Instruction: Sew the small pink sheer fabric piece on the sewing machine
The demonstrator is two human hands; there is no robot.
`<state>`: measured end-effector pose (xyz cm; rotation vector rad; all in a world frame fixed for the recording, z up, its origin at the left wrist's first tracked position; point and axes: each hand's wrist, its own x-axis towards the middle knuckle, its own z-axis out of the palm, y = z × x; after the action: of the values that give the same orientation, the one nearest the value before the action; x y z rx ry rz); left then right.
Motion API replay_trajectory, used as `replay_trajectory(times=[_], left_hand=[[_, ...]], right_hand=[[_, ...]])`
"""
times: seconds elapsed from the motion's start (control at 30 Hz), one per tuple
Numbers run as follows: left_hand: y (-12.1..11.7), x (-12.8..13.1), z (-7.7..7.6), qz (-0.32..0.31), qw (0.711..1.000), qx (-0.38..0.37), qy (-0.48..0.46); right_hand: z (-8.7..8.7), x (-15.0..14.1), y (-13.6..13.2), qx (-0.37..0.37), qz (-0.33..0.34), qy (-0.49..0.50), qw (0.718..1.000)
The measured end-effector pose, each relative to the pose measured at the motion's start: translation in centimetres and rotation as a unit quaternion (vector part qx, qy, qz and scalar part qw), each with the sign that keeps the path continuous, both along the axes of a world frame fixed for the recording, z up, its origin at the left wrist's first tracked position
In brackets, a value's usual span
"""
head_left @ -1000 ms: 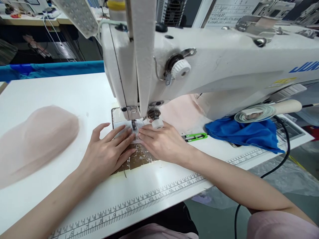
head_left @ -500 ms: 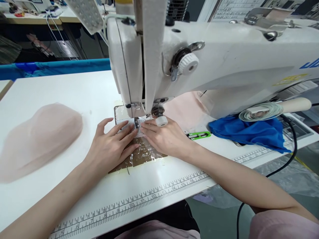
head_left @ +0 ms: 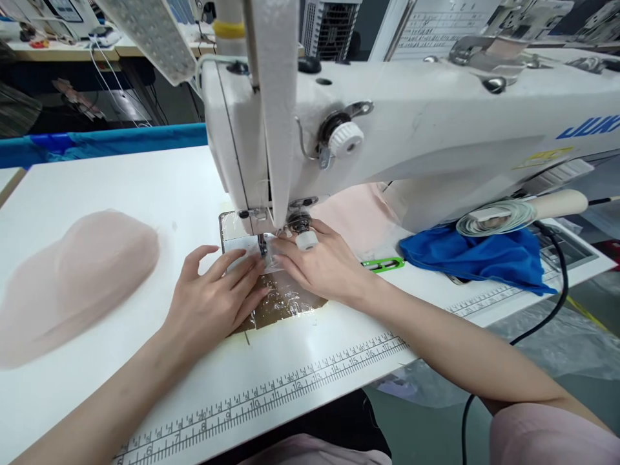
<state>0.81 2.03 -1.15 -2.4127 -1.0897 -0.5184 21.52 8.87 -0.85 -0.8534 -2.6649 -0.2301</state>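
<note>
Under the presser foot (head_left: 262,246) of a white sewing machine (head_left: 416,110) lies a small piece of thin, whitish cloth (head_left: 272,263). My left hand (head_left: 213,294) rests on its left side, fingers spread and flat, fingertips close to the foot. On the other side my right hand (head_left: 334,265) lies with outstretched fingers pressing the cloth. A white-capped knob (head_left: 306,240) hides part of those fingers. Beneath both hands is a shiny, film-covered brown plate (head_left: 281,303) set in the table. Behind my right hand spreads pale pink fabric (head_left: 361,210).
Sheer pink pieces (head_left: 87,278) lie on the left of the white table (head_left: 194,187). To the right are a green thread snipper (head_left: 384,264), a blue cloth (head_left: 479,258) and a wound pale cord (head_left: 498,217). A printed ruler (head_left: 252,403) runs along the front edge.
The view has shifted slightly, so the machine appears lower and further left. Both hands stay on the cloth beside the presser foot, with only slight finger movement.
</note>
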Motion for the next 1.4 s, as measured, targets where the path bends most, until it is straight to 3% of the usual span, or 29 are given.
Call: replay_trajectory(times=[0.1,0.17,0.33,0.4,0.5,0.57,0.67,0.7,0.77,0.87,1.0,1.07,1.2,1.4], left_hand=[[-0.5,0.3,0.3,-0.035,0.999,-0.035,-0.009],[-0.6,-0.4,0.8,-0.024,0.999,-0.045,-0.001],[-0.9,-2.4,2.3,0.141,0.989,0.05,0.022],[-1.1,-1.9,2.1,0.094,0.995,0.018,-0.011],[-1.1,-1.0,1.0,0.023,0.995,-0.088,-0.028],[-0.9,-1.4,0.6,0.072,0.991,-0.113,-0.019],[-0.6,-2.8,0.7,0.203,0.976,-0.069,-0.032],[-0.6,-3.0,0.9,0.21,0.975,-0.067,-0.033],[-0.6,-2.7,1.2,0.164,0.983,-0.063,-0.057],[-0.6,-1.4,1.0,0.073,0.987,-0.133,-0.051],[0.1,-1.3,0.5,0.119,0.985,-0.116,-0.044],[0.5,-1.7,0.6,0.096,0.988,-0.099,-0.065],[0.8,-1.3,0.8,0.0,0.985,-0.158,-0.076],[1.0,-0.3,0.0,0.022,0.983,-0.164,-0.076]], right_hand=[[0.2,0.3,0.1,0.023,0.002,-0.033,0.999],[0.7,0.6,-0.1,0.015,0.001,-0.032,0.999],[1.4,1.0,-0.4,0.016,-0.008,-0.012,1.0],[1.2,1.0,-0.3,0.028,0.0,-0.04,0.999],[1.1,1.0,-0.3,0.018,-0.007,-0.079,0.997],[1.4,0.9,-0.7,-0.006,-0.006,-0.086,0.996],[1.8,0.8,-1.2,-0.032,0.037,-0.074,0.996],[1.9,0.8,-1.4,-0.031,0.049,-0.067,0.996],[1.8,0.8,-1.5,-0.025,0.06,-0.056,0.996],[1.5,0.7,-2.0,-0.032,0.061,-0.054,0.996],[1.0,0.1,-3.1,-0.032,0.097,-0.037,0.994],[0.8,-0.2,-3.5,-0.02,0.105,-0.032,0.994],[0.6,-0.3,-3.7,-0.011,0.098,-0.026,0.995],[0.5,0.0,-2.8,0.003,0.078,-0.004,0.997]])
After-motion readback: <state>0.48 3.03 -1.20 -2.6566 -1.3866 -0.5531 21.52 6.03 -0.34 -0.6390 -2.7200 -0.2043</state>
